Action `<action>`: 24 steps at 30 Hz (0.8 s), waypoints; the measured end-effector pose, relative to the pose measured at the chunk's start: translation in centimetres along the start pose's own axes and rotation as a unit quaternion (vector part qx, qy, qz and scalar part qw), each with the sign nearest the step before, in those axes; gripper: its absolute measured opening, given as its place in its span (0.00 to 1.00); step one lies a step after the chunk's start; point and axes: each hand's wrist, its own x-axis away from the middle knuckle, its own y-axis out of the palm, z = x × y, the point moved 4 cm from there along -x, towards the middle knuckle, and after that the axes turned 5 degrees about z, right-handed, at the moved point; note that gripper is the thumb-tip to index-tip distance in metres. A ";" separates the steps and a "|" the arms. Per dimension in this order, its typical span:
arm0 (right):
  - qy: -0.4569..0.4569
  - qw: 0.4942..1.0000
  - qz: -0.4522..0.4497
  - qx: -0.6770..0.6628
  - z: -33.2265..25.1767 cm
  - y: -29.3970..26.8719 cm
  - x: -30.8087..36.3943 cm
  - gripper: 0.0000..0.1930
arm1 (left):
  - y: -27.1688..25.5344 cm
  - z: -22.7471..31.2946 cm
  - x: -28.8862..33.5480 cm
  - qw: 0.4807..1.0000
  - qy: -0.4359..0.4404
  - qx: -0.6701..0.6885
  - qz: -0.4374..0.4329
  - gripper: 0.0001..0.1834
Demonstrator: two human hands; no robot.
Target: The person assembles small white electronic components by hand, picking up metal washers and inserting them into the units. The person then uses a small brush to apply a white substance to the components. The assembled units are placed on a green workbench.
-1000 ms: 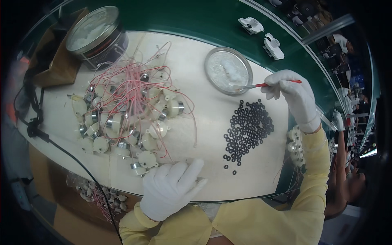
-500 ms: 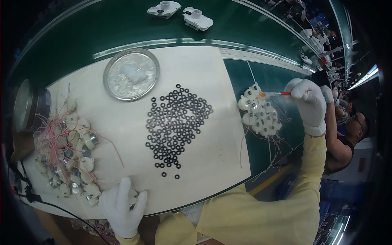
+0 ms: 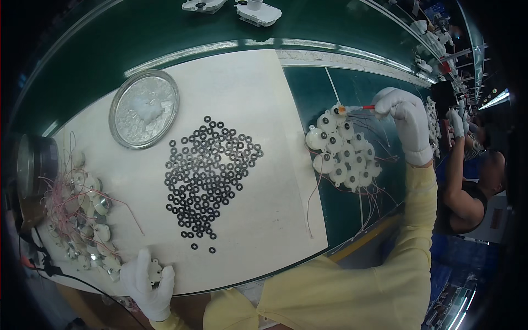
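Observation:
My right hand [image 3: 406, 118], in a white glove, pinches a small brush with a red handle [image 3: 367, 107]. Its pale bristle tip touches or hovers just over the farthest of several round white motors [image 3: 346, 157] clustered at the right, with dark centres and thin wires; contact is hard to tell. At the near left edge of the table, my gloved left hand [image 3: 147, 289] holds one similar white motor [image 3: 156, 271] between thumb and fingers. Part of that motor is hidden by the glove.
Many small black rings [image 3: 206, 181] lie spread on the white board [image 3: 269, 220]. A round metal tin [image 3: 113, 118] of white paste stands behind them. More wired motors [image 3: 82, 214] are heaped at the left. White housings [image 3: 258, 14] sit at the back; another person [image 3: 465, 192] is at right.
The brush tip has moved from the cluster's right side onto or over its farthest motor. My left hand keeps the motor, which now shows more. The whole view has shifted.

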 end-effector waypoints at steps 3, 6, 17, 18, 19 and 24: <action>0.005 1.000 -0.012 -0.009 0.5 -0.2 -0.3 0.14 | -0.4 -0.2 0.5 0.999 -0.023 0.015 -0.029 0.33; 0.004 1.000 -0.010 -0.005 0.6 -0.1 -0.5 0.13 | -0.2 0.0 0.1 1.000 -0.015 0.003 -0.018 0.32; 0.012 1.000 -0.012 -0.001 0.7 0.2 -0.5 0.13 | -0.1 -0.1 0.1 1.000 -0.006 0.003 -0.007 0.33; 0.012 1.000 -0.012 -0.002 0.8 0.2 -0.4 0.13 | -0.1 -0.2 0.3 1.000 -0.010 0.007 -0.008 0.33; 0.013 1.000 -0.012 -0.005 0.8 0.2 -0.4 0.13 | -0.1 -0.3 0.4 1.000 -0.014 0.010 -0.009 0.33; 0.021 1.000 -0.006 -0.008 1.0 0.2 -0.2 0.13 | -0.1 -0.3 0.3 1.000 -0.014 0.010 -0.012 0.33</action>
